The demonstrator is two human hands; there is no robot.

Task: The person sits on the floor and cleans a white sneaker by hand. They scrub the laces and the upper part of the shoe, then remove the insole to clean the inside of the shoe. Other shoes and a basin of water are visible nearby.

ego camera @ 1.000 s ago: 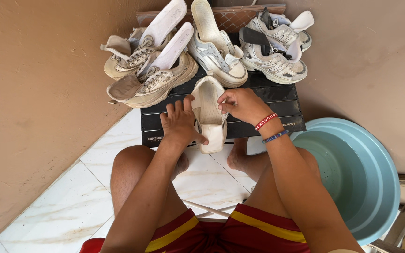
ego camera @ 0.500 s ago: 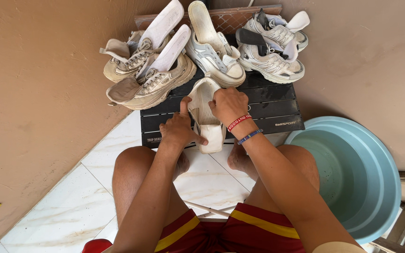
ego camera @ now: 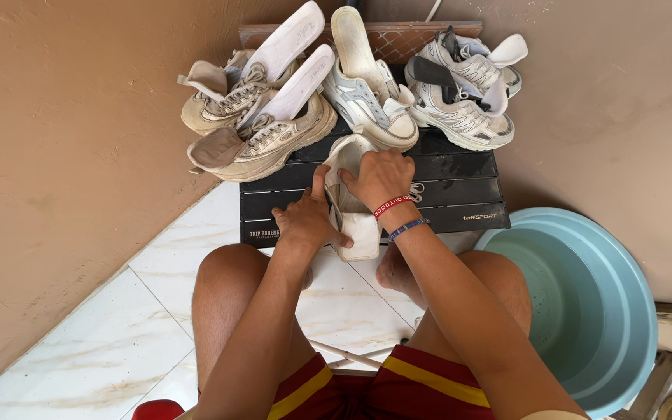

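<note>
Both hands clamp a pale shoe (ego camera: pixel 355 225) at the near edge of the black slatted stand (ego camera: pixel 445 187): left hand (ego camera: pixel 305 222) gripping its left side, right hand (ego camera: pixel 379 177) pressing its far end. It looks light and soft, probably floppy, so it is best held by the firmer sole edges.

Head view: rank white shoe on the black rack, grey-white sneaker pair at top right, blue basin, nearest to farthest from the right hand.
1. White shoe, under the right hand on the black rack; the hand rests on it.
2. Grey-white sneaker pair, up and to the right at the rack's back.
3. Blue basin, lower right on the floor.
</note>
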